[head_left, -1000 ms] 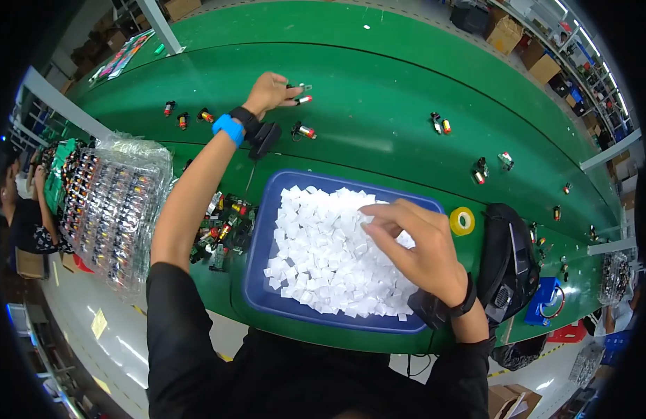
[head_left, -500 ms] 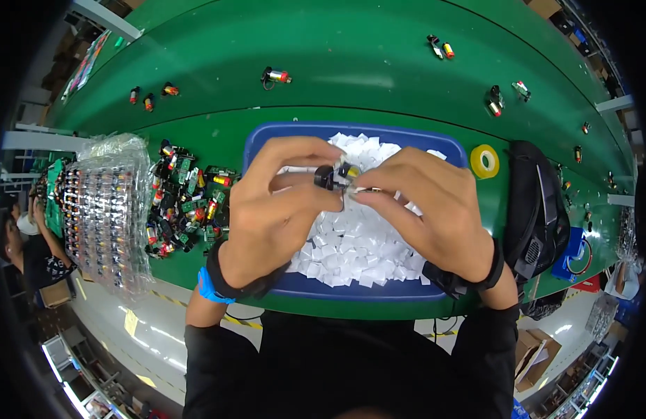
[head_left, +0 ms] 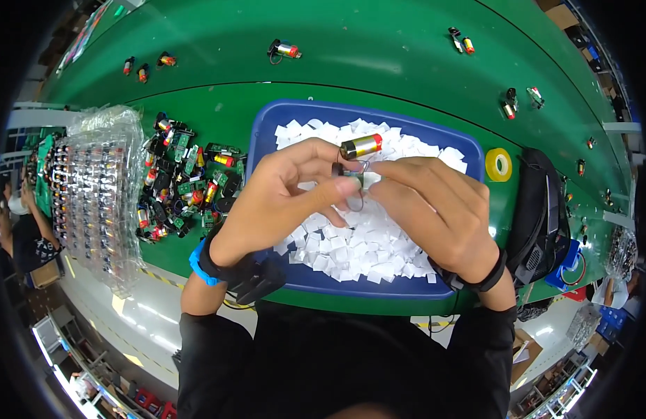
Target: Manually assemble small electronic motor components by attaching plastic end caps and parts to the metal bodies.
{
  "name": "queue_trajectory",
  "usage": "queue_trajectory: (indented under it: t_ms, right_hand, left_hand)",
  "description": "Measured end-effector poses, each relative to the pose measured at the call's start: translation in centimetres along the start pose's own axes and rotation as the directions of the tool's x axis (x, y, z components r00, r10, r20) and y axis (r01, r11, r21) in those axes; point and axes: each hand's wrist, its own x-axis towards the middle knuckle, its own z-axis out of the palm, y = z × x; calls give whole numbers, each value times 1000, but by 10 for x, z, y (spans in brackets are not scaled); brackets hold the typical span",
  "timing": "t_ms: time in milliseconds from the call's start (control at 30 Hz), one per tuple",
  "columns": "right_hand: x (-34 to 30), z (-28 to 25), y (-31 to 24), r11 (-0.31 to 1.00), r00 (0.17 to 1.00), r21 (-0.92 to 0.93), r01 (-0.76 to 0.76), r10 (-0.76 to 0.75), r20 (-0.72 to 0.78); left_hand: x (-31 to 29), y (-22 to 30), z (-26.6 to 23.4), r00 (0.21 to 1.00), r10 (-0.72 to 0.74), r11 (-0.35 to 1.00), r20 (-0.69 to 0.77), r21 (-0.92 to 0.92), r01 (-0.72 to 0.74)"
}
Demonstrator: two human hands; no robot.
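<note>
Clock ref.: tray ctr., 12 = far side. A wired asm. (head_left: 349, 174) is held over the tray (head_left: 368, 289), approx. at 12 from ctr. Its small board is gripped between thumb & fingers of the L hand (head_left: 284, 199); its cylindrical cell (head_left: 363, 145), w/ red & gold wrap, is suspended by wires on the far side of the fingertips. A white slip (head_left: 371, 179) is pinched at the board by thumb & forefinger of the R hand (head_left: 445, 209). Many loose slips (head_left: 365, 251) are contained in the tray. Mixed asms. (head_left: 190, 185) are piled at 9; plastic-wrapped rows (head_left: 92, 202) are placed farther out at 9. A yellow tape roll (head_left: 499, 165) is located betw. 2 & 3, a black bag (head_left: 536, 216) at 3. Print on cell wrap & slips: too small to be read.
</note>
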Motion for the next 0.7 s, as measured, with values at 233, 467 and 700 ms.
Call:
queue_trajectory:
  t_ms: [233, 467, 700]
  right_hand:
    - [0, -1, 1, 790, 890, 410, -455, 417, 184]
    - [0, -9, 28, 912, 912, 18, -411, 410, 30]
    - [-1, -1, 19, 907, 958, 329, -264, 206, 200]
  left_hand:
    - [-6, -2, 5, 987, 134, 946, -91, 310, -100]
    - [-5, -2, 11, 974, 181, 853, -138, 515, -86]
    - [-4, -14, 12, 946, 323, 745, -27, 623, -237]
